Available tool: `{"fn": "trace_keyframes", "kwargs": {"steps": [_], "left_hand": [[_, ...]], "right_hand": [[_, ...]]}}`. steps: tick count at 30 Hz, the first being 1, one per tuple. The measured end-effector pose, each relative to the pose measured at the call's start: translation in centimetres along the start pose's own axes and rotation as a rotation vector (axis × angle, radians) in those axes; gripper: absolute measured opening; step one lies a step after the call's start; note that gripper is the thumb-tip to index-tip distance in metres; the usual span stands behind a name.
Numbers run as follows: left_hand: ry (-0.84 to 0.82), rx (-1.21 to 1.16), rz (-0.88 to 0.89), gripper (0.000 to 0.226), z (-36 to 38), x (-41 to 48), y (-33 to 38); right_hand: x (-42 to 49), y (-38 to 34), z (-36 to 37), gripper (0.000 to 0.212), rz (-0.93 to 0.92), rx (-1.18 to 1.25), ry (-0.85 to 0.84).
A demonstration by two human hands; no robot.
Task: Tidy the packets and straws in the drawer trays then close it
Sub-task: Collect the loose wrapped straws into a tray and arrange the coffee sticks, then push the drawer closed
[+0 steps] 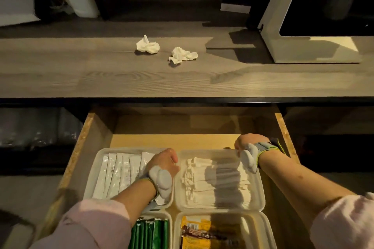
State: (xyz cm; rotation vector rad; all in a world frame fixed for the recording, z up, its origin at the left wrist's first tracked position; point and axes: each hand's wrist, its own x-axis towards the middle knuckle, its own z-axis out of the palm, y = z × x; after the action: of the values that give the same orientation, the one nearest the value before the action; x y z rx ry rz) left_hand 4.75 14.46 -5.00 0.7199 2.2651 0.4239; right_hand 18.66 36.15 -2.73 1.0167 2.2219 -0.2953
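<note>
- Nearest me: two front trays. Green packets point(149, 234) are standing on edge in the left one, yellow and brown packets point(204, 232) are lying flat in the right one. Both look orderly already.
- Behind those: white sachets point(119, 172) are lining the back-left tray point(97, 163) in an upright row; paper-wrapped straws point(218, 184) are lying crosswise in the back-right tray point(261, 188).
- Handling guess: all of it is light and floppy. Straws will be sliding and fanning out if nudged, so I'm squaring them from the ends. Trays look like thin, flexy plastic, so rim corners are the place to grip.
- My left hand point(165, 162) is reaching over the sachets with fingers curled down at the far rim where the two back trays meet. Can't tell whether it's gripping the rim or a sachet.
- My right hand point(248, 144) is hooking its fingers over the back-right tray's far right corner, closed on the rim, wrist cocked inward.
- Both forearms are stretching forward, pink sleeves pushed up, grey straps on the wrists.
- The drawer point(81, 137) is sitting pulled well out, bare floor behind the trays.
- Farther: two crumpled tissues point(147, 45) are lying on the desk point(81, 70) above; not my job here.
</note>
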Motion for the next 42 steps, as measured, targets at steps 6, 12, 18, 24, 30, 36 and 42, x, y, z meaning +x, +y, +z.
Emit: {"fn": "trace_keyframes", "kwargs": {"steps": [6, 12, 18, 24, 30, 36, 42], "left_hand": [[0.125, 0.369, 0.098, 0.052, -1.2, 0.6, -0.1], [-0.123, 0.498, 0.122, 0.062, -1.8, 0.3, 0.3], [-0.23, 0.223, 0.126, 0.063, -2.7, -1.4, -0.5], [-0.356, 0.137, -0.024, 0.054, -3.0, -4.6, -0.6], [-0.426, 0.033, -0.014, 0.054, -4.1, -5.8, 0.1], [-0.323, -0.02, 0.037, 0.04, -6.1, -5.8, 0.8], [-0.41, -0.011, 0.033, 0.032, -6.1, -7.5, 1.0]], "right_hand": [[2.1, 0.5, -0.1, 0.023, -0.013, 0.041, -0.102], [0.7, 0.1, 0.2, 0.023, 0.02, 0.062, -0.123], [-2.7, -1.6, 0.6, 0.049, 0.101, 0.116, 0.002], [-7.3, -5.3, 2.2, 0.036, -0.084, 0.415, -0.245], [-8.5, -8.0, 3.6, 0.035, -0.122, 0.565, -0.308], [-11.2, -9.1, 2.8, 0.038, -0.248, 0.48, -0.495], [-12.9, -11.1, 1.0, 0.052, -0.383, 0.264, -0.475]]}}
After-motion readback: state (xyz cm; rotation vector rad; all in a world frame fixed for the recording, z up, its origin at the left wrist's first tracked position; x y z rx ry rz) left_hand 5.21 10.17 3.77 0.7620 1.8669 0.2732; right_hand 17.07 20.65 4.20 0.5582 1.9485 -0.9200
